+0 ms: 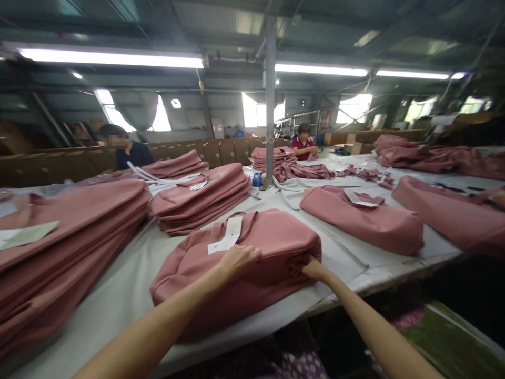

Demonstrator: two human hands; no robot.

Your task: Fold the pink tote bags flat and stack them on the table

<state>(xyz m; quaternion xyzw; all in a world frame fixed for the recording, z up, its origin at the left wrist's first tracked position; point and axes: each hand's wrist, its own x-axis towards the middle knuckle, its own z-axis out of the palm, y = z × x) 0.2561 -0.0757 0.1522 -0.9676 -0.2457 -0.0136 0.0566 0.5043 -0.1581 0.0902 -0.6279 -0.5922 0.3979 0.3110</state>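
We rest our left hand (239,259) curled over the top of the pink fabric bundle (252,263) on the tabletop (118,295), while our right hand (311,268) pinches its near-right corner

dim hall | fluorescent tubes (110,57) overhead | window glare | edges stretched, soft

Folded pink fabric stack (252,252) on table

Bare table (130,284) lies open to the left of the near pink stack (252,258), up to the tall pile (67,252). On the right, a narrow strip of table separates it from another bundle (366,221).
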